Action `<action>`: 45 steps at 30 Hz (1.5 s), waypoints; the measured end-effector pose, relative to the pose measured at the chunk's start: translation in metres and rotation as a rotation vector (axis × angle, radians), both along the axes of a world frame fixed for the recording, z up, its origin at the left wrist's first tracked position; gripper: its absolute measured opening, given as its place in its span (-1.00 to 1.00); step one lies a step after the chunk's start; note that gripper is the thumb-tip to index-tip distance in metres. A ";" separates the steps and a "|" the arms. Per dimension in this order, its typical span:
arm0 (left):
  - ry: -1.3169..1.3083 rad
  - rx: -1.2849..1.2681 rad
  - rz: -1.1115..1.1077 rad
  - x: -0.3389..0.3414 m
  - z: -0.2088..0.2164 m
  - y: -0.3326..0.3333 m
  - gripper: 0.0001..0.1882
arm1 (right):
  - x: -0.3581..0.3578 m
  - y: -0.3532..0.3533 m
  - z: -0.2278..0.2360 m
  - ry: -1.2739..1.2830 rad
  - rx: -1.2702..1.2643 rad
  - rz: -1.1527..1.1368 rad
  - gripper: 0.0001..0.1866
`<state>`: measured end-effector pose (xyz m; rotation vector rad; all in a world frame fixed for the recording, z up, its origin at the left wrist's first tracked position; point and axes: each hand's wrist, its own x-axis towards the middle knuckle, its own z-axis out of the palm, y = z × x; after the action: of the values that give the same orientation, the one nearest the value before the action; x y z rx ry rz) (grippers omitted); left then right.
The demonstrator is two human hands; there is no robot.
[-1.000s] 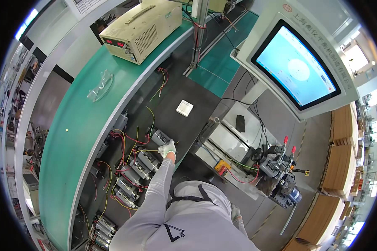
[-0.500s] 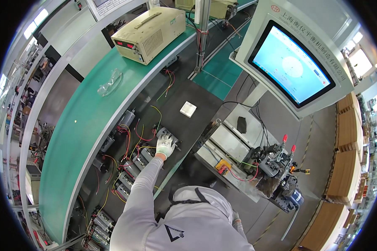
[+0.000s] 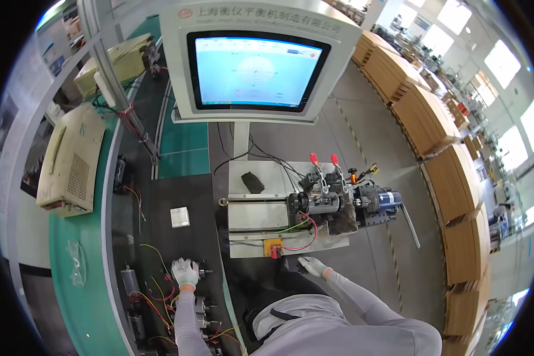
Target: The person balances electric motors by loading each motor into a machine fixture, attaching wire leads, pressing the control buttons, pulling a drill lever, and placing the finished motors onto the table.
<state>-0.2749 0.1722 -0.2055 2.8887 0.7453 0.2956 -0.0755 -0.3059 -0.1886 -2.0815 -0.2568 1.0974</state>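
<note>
My left hand point(image 3: 186, 272), in a pale work glove, is closed over a small electric motor point(image 3: 203, 272) on the dark bench. The motor's shaft end sticks out to the right of my fingers, and the glove hides most of its body. Just nearer to me lie more grey motors point(image 3: 202, 305) with red and yellow lead wires. My right hand point(image 3: 311, 265), also gloved, hovers in front of the balancing machine point(image 3: 258, 215), fingers stretched leftward and nothing visible in them. Another motor point(image 3: 323, 203) sits in the machine beneath two red-handled toggle clamps point(image 3: 324, 160).
A lit monitor point(image 3: 255, 71) stands behind the machine. A yellow switch block point(image 3: 273, 247) with wires is on its front edge, and a black cloth-like piece point(image 3: 253, 183) lies on top. A small white block point(image 3: 180, 217) rests on the bench. Cartons point(image 3: 427, 121) are stacked to the right.
My view has swung to the right, toward the machine and monitor. My right hand has come out from beside my body to the machine's front. My left hand stays on the motor.
</note>
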 end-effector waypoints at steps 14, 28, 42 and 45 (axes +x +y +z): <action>0.524 -0.077 -0.051 -0.048 -0.002 -0.019 -0.56 | -0.015 0.096 0.000 -0.208 -0.154 -0.039 -0.37; 0.094 -0.173 -0.076 0.085 -0.015 0.059 -0.45 | -0.029 0.118 0.024 0.122 0.090 -0.433 -0.58; 0.149 -0.250 -0.043 0.107 -0.054 0.074 -0.27 | -0.035 0.125 0.024 -0.013 -0.058 -0.446 -0.60; 0.159 -0.280 -0.041 0.109 -0.052 0.074 -0.27 | -0.035 0.122 0.023 0.035 0.009 -0.468 -0.64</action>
<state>-0.1662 0.2465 -0.2574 2.6777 0.6887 -0.0421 -0.1106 -0.1837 -0.1657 -1.9740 0.2345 0.8408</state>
